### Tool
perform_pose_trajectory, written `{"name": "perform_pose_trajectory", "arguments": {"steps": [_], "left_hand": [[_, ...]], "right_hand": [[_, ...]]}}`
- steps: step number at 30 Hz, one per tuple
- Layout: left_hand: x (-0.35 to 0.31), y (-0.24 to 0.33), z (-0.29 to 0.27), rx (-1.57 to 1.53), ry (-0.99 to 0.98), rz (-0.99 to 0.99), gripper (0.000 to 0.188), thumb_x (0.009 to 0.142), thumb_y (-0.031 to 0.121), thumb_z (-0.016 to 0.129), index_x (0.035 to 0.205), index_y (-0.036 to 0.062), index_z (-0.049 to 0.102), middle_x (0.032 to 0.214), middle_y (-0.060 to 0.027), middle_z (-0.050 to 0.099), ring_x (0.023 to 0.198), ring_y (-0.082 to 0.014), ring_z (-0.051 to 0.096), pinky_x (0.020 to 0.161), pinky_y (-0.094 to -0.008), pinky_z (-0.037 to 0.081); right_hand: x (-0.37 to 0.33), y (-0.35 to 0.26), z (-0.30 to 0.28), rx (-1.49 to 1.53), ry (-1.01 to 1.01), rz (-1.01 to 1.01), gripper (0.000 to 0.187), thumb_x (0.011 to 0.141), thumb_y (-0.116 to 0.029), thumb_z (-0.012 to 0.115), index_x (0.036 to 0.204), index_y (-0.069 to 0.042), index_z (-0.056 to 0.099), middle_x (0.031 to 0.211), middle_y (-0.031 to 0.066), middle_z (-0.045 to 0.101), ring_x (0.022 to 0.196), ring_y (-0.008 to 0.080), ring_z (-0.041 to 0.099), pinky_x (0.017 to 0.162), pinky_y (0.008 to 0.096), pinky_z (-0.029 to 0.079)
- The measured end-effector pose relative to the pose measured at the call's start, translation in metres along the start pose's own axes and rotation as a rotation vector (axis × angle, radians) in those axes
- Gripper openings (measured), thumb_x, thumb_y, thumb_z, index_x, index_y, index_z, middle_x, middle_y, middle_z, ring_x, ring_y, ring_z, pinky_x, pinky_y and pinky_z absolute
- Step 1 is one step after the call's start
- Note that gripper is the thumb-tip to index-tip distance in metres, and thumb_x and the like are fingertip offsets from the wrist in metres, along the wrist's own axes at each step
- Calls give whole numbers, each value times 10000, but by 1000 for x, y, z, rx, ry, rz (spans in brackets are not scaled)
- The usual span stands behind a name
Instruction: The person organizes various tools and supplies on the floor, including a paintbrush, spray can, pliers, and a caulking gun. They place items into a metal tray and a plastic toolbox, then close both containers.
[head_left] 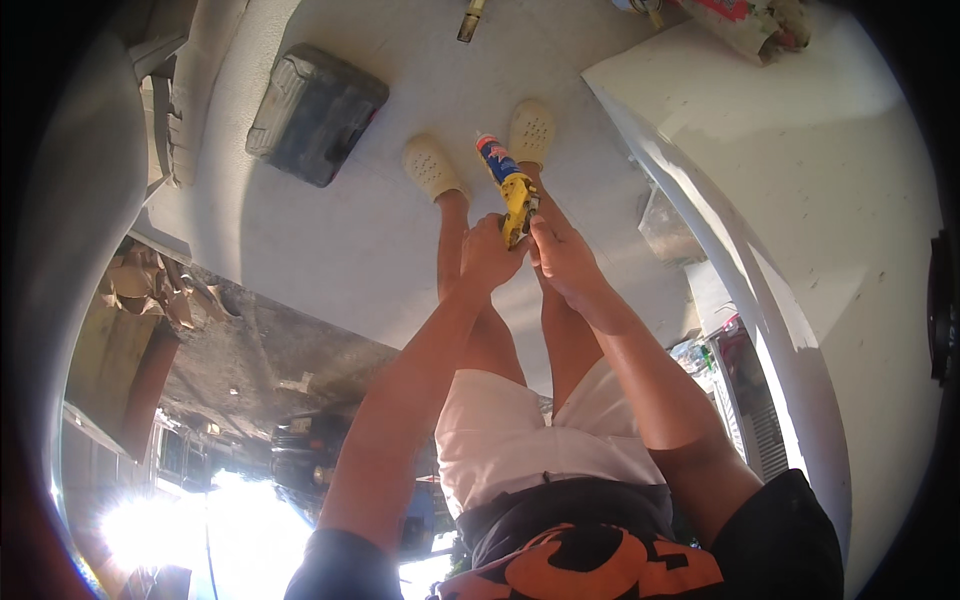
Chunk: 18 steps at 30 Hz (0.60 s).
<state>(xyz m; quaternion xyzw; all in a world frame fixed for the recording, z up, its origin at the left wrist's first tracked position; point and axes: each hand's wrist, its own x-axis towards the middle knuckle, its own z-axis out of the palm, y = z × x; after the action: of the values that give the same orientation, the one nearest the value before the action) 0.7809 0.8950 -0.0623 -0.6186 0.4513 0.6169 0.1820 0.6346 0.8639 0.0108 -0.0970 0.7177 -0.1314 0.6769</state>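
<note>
Both of my hands are at a yellow caulking gun (519,198) in front of my legs. A blue and red sealant cartridge (496,158) is loaded in it, its pale nozzle pointing away from me. My left hand (488,252) is closed around the near end of the gun, on its left side. On the other side, my right hand (562,255) is closed with its thumb and fingers at the gun's back end. The handle and trigger are mostly hidden by my hands.
A dark tool case (318,115) lies on the pale floor at left. White panels or a low wall (760,130) rise at right. A small brush-like tool (469,22) lies at the far edge. Torn cardboard (145,285) sits at left. My feet wear cream clogs (432,166).
</note>
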Motion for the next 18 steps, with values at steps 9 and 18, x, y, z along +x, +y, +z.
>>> {"name": "perform_pose_trajectory", "arguments": {"steps": [9, 18], "left_hand": [[13, -1, 8, 57, 115, -150, 428, 905, 425, 716, 1081, 43, 636, 1054, -182, 735, 978, -371, 731, 830, -496, 571], [0, -23, 20, -271, 294, 448, 585, 967, 414, 664, 1322, -36, 548, 1136, -265, 691, 1142, -434, 629, 974, -505, 509]], "right_hand": [[3, 9, 33, -362, 107, -55, 439, 1071, -331, 445, 1028, 52, 654, 837, 260, 695, 810, 435, 677, 743, 503, 520], [-3, 19, 12, -188, 20, -71, 378, 1057, -214, 516, 1352, 15, 573, 793, 51, 582, 608, 118, 521, 554, 338, 442]]}}
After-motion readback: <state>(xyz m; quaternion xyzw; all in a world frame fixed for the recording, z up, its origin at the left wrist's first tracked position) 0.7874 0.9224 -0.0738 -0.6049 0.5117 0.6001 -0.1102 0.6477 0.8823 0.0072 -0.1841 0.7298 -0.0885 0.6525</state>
